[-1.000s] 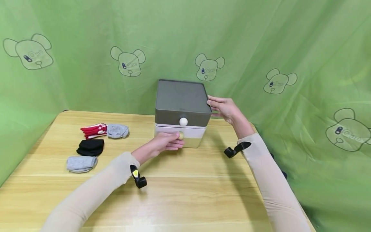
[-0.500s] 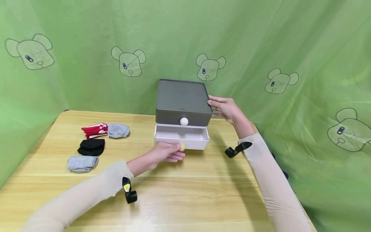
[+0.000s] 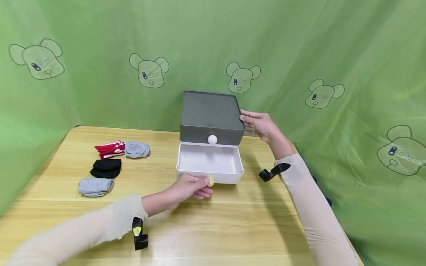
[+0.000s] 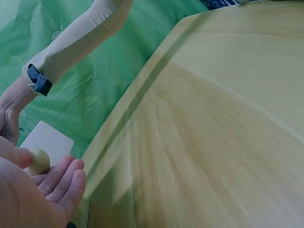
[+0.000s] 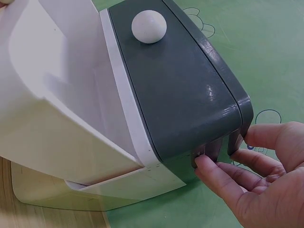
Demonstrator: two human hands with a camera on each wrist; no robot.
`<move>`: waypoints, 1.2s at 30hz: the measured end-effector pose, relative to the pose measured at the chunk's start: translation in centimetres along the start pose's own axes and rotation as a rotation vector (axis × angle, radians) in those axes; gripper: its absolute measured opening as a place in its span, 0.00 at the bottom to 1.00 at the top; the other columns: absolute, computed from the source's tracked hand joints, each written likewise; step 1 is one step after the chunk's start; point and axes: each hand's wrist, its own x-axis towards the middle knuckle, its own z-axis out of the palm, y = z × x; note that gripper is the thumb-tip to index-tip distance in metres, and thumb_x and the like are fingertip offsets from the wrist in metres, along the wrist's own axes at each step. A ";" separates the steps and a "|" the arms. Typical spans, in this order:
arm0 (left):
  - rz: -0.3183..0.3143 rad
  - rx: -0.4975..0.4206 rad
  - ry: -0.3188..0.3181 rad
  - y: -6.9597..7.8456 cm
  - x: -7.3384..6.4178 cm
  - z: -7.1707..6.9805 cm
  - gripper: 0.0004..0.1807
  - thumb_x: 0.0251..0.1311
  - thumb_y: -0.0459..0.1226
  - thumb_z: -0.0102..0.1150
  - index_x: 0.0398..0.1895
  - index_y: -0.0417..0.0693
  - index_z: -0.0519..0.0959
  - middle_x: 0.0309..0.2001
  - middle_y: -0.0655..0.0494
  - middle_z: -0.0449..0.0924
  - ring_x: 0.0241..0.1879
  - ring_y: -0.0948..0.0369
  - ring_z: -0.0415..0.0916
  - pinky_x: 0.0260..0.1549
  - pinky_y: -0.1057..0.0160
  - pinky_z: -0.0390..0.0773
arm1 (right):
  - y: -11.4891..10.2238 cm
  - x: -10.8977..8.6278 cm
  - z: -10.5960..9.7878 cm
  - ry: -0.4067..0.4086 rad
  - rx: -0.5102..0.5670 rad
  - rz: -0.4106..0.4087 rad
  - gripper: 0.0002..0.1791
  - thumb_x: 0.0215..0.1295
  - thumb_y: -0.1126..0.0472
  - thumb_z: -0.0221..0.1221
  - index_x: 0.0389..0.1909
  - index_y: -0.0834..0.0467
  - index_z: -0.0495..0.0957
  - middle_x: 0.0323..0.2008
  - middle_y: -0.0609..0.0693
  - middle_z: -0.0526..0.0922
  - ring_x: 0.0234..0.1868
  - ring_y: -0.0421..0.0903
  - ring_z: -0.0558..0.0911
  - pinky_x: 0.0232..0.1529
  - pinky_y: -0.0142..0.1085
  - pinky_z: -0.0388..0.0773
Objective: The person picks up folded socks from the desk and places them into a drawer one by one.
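Pinching yel. knob [image 3: 211, 181], L grip [image 3: 189, 189] has wht. drawer [image 3: 230, 178] just behind.

Dark grey and white plastic two-tier drawer box [image 3: 211, 111]: upright on the light wood-grain table [image 3: 213, 229], near the centre of the head view, its flat, rimmed dark grey top slightly askew to the frame; the right hand [image 3: 262, 125] touches its right side with the fingertips.
Dark grey upper tier: front face flush with the box, a white strip running below it.
Smooth white ball knob [image 3: 212, 139]: at the middle of the upper tier's front.
White plastic lower drawer [image 3: 229, 178]: slid out toward the bottom of the frame, level, its white floor and walls showing.
Pale yellow ball knob [image 3: 210, 181]: on the lower drawer's front, pinched by the left hand [image 3: 189, 187].
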 end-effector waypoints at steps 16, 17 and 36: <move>0.008 0.341 -0.295 2.5 -3.1 -6.1 0.20 0.74 0.45 0.56 0.57 0.38 0.82 0.53 0.40 0.86 0.53 0.45 0.85 0.57 0.51 0.84 | 0.0 -0.2 0.0 -0.002 -0.004 0.014 0.29 0.76 0.57 0.57 0.75 0.51 0.65 0.77 0.54 0.64 0.70 0.53 0.73 0.46 0.32 0.86; 0.013 0.372 -0.313 2.9 -3.5 -6.9 0.20 0.74 0.44 0.55 0.57 0.39 0.81 0.54 0.39 0.85 0.54 0.44 0.84 0.59 0.50 0.82 | 0.0 -0.2 0.0 -0.003 -0.004 0.013 0.29 0.76 0.57 0.57 0.75 0.51 0.65 0.77 0.54 0.64 0.70 0.53 0.73 0.46 0.32 0.86; 0.038 0.947 -0.169 4.5 -8.6 -23.7 0.14 0.50 0.30 0.76 0.40 0.36 0.83 0.37 0.52 0.85 0.38 0.62 0.81 0.37 0.69 0.83 | 0.0 0.1 -0.1 -0.005 -0.012 0.010 0.30 0.76 0.57 0.58 0.76 0.51 0.64 0.77 0.54 0.63 0.69 0.51 0.73 0.59 0.40 0.83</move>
